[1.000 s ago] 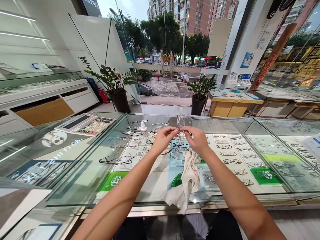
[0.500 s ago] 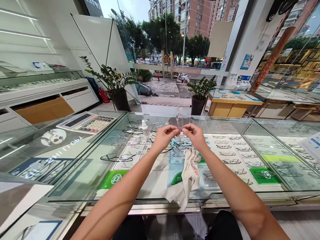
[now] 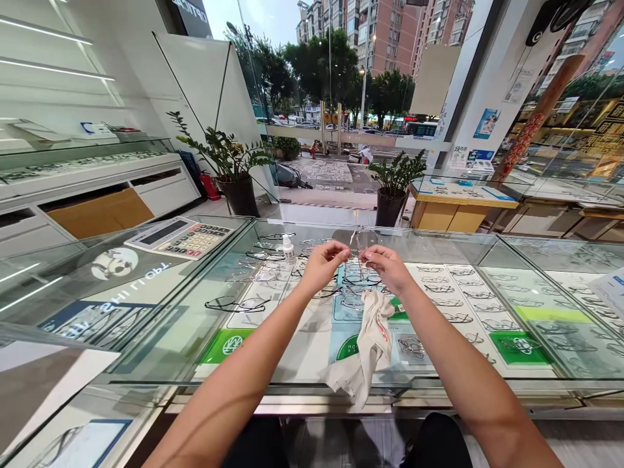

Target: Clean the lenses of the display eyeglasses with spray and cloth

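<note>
Both my hands are raised over a glass display counter (image 3: 160, 338) and hold a pair of thin-framed, clear glasses (image 3: 359, 246) between them. My left hand (image 3: 322, 264) pinches the left side of the frame. My right hand (image 3: 386, 266) pinches the right side and also grips a white cleaning cloth (image 3: 366, 351), which hangs down from it toward the counter's near edge. Several pairs of glasses (image 3: 233, 303) lie on and under the glass around my hands.
A small white spray bottle (image 3: 289, 249) stands on the counter just left of my hands. A large calculator (image 3: 180, 238) lies on the counter at the far left. Two potted plants (image 3: 233, 170) stand on the floor beyond the counter. More display cases run along the right.
My hands have drawn slightly apart and the glasses have opened out between them. The view has shifted a little to the left.
</note>
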Motion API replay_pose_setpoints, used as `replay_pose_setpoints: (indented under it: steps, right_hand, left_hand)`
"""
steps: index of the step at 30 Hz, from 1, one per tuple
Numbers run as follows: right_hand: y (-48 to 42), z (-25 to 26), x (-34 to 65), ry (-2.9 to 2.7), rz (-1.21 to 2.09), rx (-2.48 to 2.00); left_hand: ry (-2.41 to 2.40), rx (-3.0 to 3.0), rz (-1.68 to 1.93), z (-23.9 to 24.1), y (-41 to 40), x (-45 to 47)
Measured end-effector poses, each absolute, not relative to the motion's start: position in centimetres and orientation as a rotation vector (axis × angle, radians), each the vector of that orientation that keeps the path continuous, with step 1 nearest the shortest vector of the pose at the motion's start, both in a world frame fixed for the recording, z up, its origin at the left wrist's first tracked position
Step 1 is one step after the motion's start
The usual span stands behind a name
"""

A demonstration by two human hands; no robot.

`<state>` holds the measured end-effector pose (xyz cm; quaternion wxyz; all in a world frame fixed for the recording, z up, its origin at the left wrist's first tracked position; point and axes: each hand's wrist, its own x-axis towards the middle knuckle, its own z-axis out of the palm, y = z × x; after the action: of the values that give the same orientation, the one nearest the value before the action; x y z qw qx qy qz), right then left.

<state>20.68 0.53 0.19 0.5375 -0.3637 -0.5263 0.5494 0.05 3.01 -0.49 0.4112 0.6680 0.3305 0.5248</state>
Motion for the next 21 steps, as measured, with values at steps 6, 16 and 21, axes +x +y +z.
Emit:
replay_pose_setpoints:
  steps: [6, 16, 21]
  right_hand:
    - [0.5, 0.4, 21.5, -1.309, 1.397, -0.847]
    - [0.3, 0.7, 21.8, -1.410, 1.526, -0.796]
    - [0.5, 0.5, 21.9, -1.396, 1.555, -0.772]
  left_hand:
    - [1.147, 1.935, 1.536, -0.2, 3.2, -1.2]
    - [1.417, 2.262, 1.757, 0.4, 3.5, -2.7]
    - [1.421, 2.320, 1.752, 0.8, 3.3, -2.7]
